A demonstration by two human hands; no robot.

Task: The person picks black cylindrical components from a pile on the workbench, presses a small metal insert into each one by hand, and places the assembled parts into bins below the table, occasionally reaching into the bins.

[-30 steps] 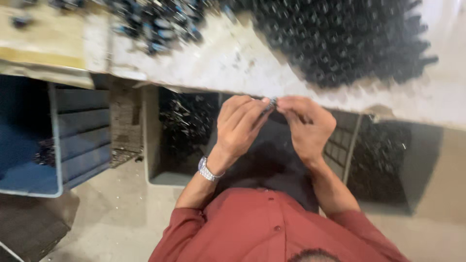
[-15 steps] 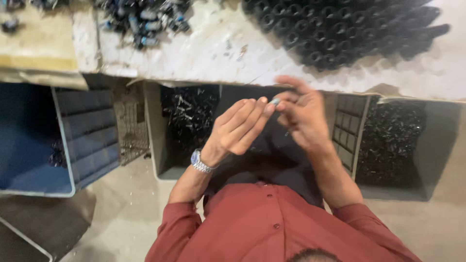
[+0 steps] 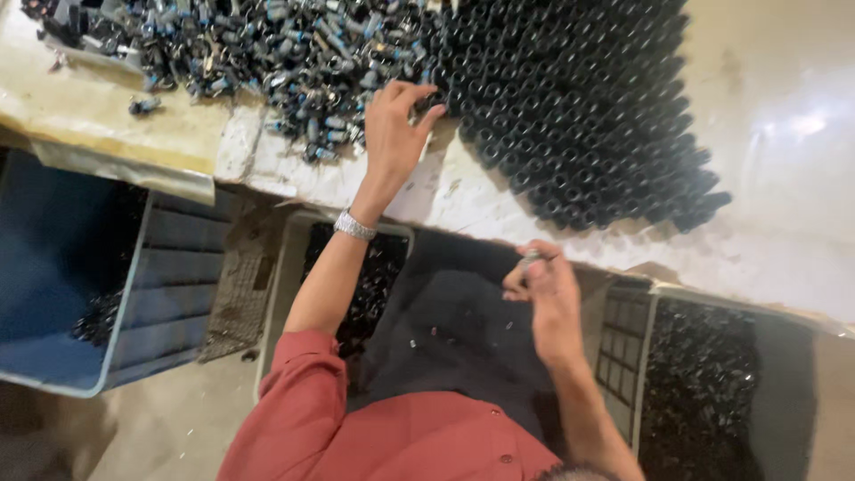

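My left hand [image 3: 398,127], a metal watch on its wrist, reaches up onto the workbench [image 3: 499,205], fingers spread over the edge of a heap of small grey and blue metal parts [image 3: 267,53]. Whether it grips one I cannot tell. My right hand [image 3: 541,283] stays low near my lap, pinching a small grey metal piece [image 3: 530,261] between thumb and fingers. A large stacked mass of black tubes [image 3: 588,107] lies on the bench just right of my left hand.
Under the bench stand crates: a blue bin [image 3: 62,294] at left, a pale crate of dark parts [image 3: 294,258] behind my left arm, and a crate of black parts [image 3: 704,383] at right. A dark cloth [image 3: 445,330] covers my lap.
My hands were together in front of me, working a small piece. The left hand has since let go and reached up to the pile on the bench; the right keeps the piece.
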